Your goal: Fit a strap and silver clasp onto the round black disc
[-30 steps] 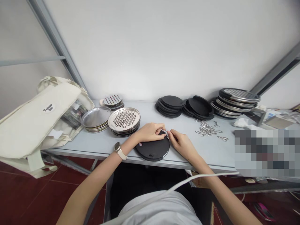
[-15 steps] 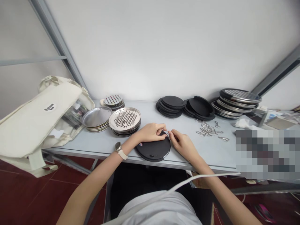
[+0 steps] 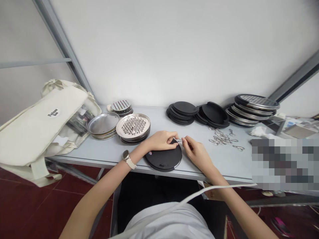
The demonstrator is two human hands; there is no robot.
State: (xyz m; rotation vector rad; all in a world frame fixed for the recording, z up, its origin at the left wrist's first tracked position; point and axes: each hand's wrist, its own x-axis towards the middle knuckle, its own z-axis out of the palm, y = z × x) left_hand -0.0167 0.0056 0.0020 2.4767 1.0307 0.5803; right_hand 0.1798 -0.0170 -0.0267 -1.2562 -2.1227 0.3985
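Note:
A round black plastic disc (image 3: 165, 158) lies at the table's front edge, with a small slot near its rim. My left hand (image 3: 162, 140) rests over its far side, thumb and fingers pinched on one end of a thin metal wire clip (image 3: 179, 141). Just past the disc's right edge, my right hand (image 3: 195, 151) pinches the other end of that clip. Fingers cover most of the clip, so its full shape is hidden. To the right, a loose pile of metal wire clips (image 3: 221, 138) lies on the table.
Grater plates (image 3: 133, 126) and plain metal discs (image 3: 103, 123) are stacked at left, beside a cream bag (image 3: 37, 122). Black discs (image 3: 183, 111), deeper black trays (image 3: 215, 114) and rimmed metal plates (image 3: 258, 103) stand along the wall. A white cable (image 3: 194, 194) crosses in front of me.
My right hand has shifted slightly right, away from my left fingers, and more of the wire shows between them. My left hand and the black disc stay almost in place.

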